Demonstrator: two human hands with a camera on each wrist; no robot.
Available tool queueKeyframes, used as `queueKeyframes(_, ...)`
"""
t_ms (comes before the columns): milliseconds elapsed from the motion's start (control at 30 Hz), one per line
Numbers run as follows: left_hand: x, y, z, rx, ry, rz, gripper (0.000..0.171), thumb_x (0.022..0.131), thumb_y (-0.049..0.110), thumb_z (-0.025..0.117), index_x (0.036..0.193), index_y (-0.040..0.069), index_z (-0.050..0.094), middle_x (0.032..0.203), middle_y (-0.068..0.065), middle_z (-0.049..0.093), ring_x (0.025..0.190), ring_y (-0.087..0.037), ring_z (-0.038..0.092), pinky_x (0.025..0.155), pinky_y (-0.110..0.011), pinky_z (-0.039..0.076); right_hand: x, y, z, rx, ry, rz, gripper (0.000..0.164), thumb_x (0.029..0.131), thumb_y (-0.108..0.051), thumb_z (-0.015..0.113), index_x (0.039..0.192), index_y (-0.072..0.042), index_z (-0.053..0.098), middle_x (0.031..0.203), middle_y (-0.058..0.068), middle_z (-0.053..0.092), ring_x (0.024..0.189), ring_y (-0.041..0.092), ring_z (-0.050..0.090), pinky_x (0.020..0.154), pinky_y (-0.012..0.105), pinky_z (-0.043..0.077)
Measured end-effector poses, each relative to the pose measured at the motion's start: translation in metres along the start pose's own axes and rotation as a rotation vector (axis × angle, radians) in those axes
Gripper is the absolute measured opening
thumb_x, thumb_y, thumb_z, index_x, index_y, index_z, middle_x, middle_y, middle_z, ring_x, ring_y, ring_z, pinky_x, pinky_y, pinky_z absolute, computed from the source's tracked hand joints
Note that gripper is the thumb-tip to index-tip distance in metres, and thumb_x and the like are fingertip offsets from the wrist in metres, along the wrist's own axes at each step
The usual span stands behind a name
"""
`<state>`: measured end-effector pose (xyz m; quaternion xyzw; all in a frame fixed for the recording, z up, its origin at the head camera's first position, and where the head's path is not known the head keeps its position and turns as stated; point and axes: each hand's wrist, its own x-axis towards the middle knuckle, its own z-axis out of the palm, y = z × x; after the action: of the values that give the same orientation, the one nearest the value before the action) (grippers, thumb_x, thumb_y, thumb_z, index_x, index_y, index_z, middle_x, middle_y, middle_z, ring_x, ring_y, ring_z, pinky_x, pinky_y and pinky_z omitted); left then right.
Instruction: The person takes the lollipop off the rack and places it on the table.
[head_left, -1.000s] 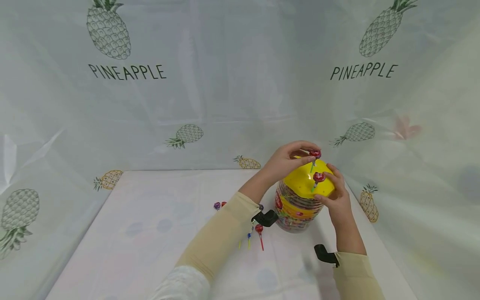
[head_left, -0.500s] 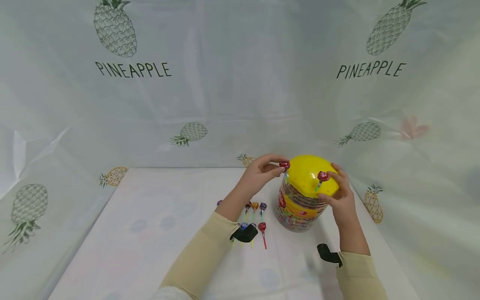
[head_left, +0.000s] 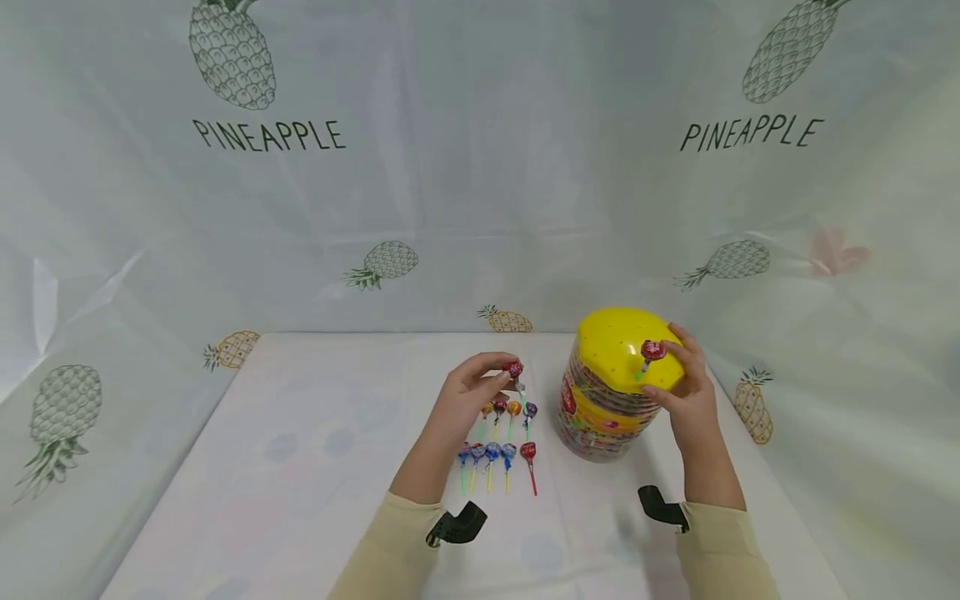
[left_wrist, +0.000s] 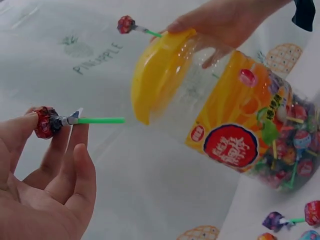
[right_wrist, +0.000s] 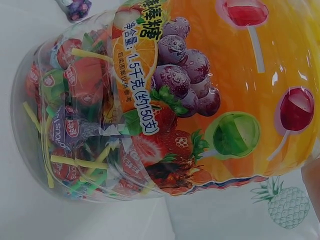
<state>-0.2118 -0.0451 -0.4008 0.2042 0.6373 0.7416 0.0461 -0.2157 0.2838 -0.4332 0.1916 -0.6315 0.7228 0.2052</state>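
Note:
My left hand (head_left: 461, 396) pinches a red-wrapped lollipop (head_left: 513, 369) by its head, above the rows on the table; its green stick shows in the left wrist view. A clear candy jar (head_left: 600, 425) with a yellow lid (head_left: 618, 337) stands at the right. Around the lid's right side my right hand (head_left: 693, 392) holds the jar. Another red lollipop (left_wrist: 126, 24) sticks out of the lid by its green stick, close to the right fingers. Wrapped lollipops (right_wrist: 75, 85) fill the lower part of the jar in the right wrist view.
Two rows of lollipops lie left of the jar, among them a red one (head_left: 528, 451) and a blue one (head_left: 492, 452). A white cloth covers the table (head_left: 315, 500). Behind it hangs a pineapple-print curtain (head_left: 480, 183).
My left hand has carried its lollipop from above the lid, left and down to over the lollipop rows. My right hand stays at the lid. The rows are now less covered by the arm.

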Motion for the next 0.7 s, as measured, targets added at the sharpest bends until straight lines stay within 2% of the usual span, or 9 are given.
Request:
queueKeyframes(100, -0.009, -0.007, -0.007, 0.011, 0.048, -0.056, 0.027, 0.099, 0.014, 0.058, 0.124, 0.008, 0.064, 0.121, -0.007, 0.061, 0.097, -0.022, 0.064, 0.085, -0.041, 0.053, 0.0, 0.001, 0.0, 0.002, -0.006, -0.001, 0.053, 0.085, 0.021, 0.059, 0.133, 0.0, 0.053, 0.158, 0.009, 0.015, 0.137, 0.027, 0.027, 0.1, 0.021, 0.041)
queueKeyframes(233, -0.021, -0.018, -0.016, 0.05, 0.115, -0.115, 0.026, 0.098, 0.013, 0.059, 0.123, 0.005, 0.065, 0.111, -0.01, 0.064, 0.09, -0.023, 0.064, 0.08, -0.034, 0.054, 0.0, 0.001, -0.001, -0.011, -0.001, 0.004, 0.054, 0.084, 0.022, 0.058, 0.133, 0.0, 0.054, 0.158, 0.009, 0.015, 0.137, 0.026, 0.027, 0.1, 0.02, 0.041)
queueKeyframes(467, -0.034, -0.045, -0.033, 0.13, 0.24, -0.284, 0.033, 0.09, 0.005, 0.069, 0.123, 0.008, 0.067, 0.116, -0.012, 0.06, 0.097, -0.027, 0.063, 0.081, -0.04, 0.055, -0.001, 0.0, -0.003, -0.053, 0.033, 0.032, 0.055, 0.083, 0.022, 0.06, 0.133, 0.0, 0.054, 0.158, 0.005, 0.018, 0.137, 0.025, 0.027, 0.098, 0.018, 0.041)
queueKeyframes(567, -0.04, -0.053, -0.037, 0.156, 0.283, -0.326, 0.039, 0.084, 0.001, 0.072, 0.122, 0.005, 0.066, 0.118, -0.016, 0.059, 0.096, -0.026, 0.06, 0.079, -0.038, 0.055, -0.001, 0.0, -0.002, -0.058, 0.039, 0.037, 0.055, 0.083, 0.021, 0.061, 0.133, 0.001, 0.055, 0.158, 0.003, 0.02, 0.137, 0.025, 0.027, 0.098, 0.018, 0.041)
queueKeyframes(700, -0.047, -0.064, -0.043, 0.162, 0.344, -0.381, 0.044, 0.08, -0.006, 0.074, 0.123, 0.003, 0.065, 0.114, -0.018, 0.061, 0.09, -0.026, 0.061, 0.076, -0.038, 0.057, 0.0, 0.0, -0.001, -0.046, 0.036, 0.018, 0.055, 0.082, 0.024, 0.06, 0.132, 0.002, 0.055, 0.158, 0.007, 0.019, 0.137, 0.026, 0.027, 0.098, 0.019, 0.041)
